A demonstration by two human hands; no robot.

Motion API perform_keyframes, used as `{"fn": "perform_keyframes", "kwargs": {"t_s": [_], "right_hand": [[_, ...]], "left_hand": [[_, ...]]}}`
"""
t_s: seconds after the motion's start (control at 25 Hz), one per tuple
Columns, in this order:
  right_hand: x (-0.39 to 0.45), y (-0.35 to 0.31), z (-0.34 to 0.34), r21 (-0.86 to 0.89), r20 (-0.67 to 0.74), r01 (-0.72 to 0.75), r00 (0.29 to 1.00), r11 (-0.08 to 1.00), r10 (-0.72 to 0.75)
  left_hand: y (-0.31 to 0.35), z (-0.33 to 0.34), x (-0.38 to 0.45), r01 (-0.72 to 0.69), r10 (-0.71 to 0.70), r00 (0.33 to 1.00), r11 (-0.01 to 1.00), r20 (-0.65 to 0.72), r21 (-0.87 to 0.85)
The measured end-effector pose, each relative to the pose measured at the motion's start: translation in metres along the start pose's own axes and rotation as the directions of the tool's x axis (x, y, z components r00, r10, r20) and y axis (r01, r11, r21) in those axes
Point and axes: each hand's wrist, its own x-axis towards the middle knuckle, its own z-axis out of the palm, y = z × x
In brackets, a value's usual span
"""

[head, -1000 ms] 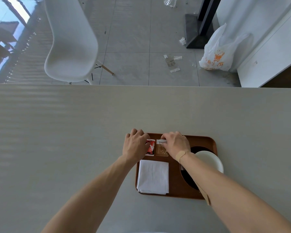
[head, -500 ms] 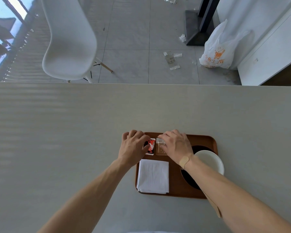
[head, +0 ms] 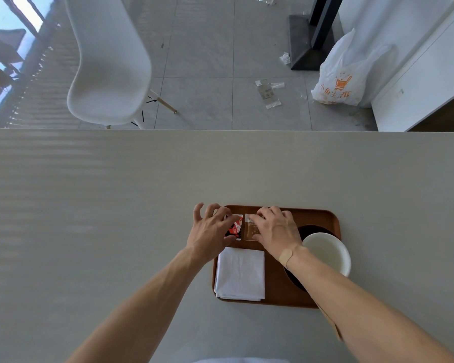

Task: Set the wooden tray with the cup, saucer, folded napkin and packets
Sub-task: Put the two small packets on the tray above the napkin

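Biggest change from where I'm watching: the left hand point(head: 212, 230) has opened up. A second ago it was a loose fist with knuckles bunched over the red packet point(head: 235, 227), now the fingers are spread wide and fanned toward 12 o'clock, thumb side just touching the packet's 9 o'clock edge. More of the red packet shows now. The right hand point(head: 275, 230) slid a bit toward 6 o'clock over the clear packet point(head: 250, 230), fingers flatter, fingertips at its 12 o'clock end. The head camera tipped too, so the table edge sits slightly higher in view.
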Motion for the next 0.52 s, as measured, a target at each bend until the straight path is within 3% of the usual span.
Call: {"fn": "perform_keyframes", "kwargs": {"t_s": [0.52], "right_hand": [[0.0019,-0.0005,0.0022,-0.008,0.008,-0.022,1.0,1.0,0.022]], "left_hand": [[-0.0007,0.003,0.004,0.048,-0.05,0.998,0.997,-0.03,-0.062]]}}
